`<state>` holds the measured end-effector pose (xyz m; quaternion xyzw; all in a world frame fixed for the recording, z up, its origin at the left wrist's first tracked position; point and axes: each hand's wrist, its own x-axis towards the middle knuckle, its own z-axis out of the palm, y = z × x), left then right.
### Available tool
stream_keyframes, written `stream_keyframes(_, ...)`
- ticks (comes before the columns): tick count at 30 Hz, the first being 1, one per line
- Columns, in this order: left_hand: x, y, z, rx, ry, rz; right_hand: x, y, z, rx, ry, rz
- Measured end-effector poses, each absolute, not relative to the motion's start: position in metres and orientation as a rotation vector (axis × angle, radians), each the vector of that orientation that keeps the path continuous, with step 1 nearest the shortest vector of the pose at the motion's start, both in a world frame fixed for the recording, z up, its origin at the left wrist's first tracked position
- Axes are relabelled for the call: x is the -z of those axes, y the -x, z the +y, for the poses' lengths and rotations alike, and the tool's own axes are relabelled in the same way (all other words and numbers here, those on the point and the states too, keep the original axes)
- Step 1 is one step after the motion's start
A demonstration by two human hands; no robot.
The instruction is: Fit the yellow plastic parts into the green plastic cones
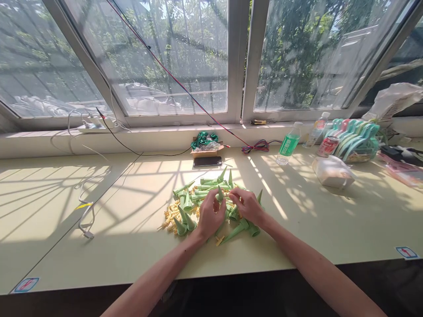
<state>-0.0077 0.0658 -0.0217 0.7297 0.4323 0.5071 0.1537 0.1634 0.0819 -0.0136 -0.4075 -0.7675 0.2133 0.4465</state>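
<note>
My left hand [211, 215] is closed around a small green plastic cone [220, 193], its tip pointing up between thumb and fingers. Close beside it on the right, my right hand [247, 204] has thumb and fingertips pinched together; whatever is in them is too small to make out. Both hands are over a pile of green cones, with one long cone [236, 232] lying near the front. Small pale-yellow plastic pieces [170, 215] are heaped at the pile's left side. A single yellow piece [219, 240] lies at the front. My hands hide the middle of the pile.
Behind the pile are a dark phone [207, 161] and a small cardboard box [206, 152]. To the right stand a green-labelled bottle [289, 145], a white box [332, 171], a can [328, 146] and pastel hangers [358, 138]. A white cable [84, 215] lies left.
</note>
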Motion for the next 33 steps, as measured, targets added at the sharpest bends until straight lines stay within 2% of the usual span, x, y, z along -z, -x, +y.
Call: stream_keyframes(33, 0.0195, 0.0063, 0.0660, -1.462, -2.071, 1.218, 0.0117, -0.1642, 0.0788, -0.603, 0.985, -1.892)
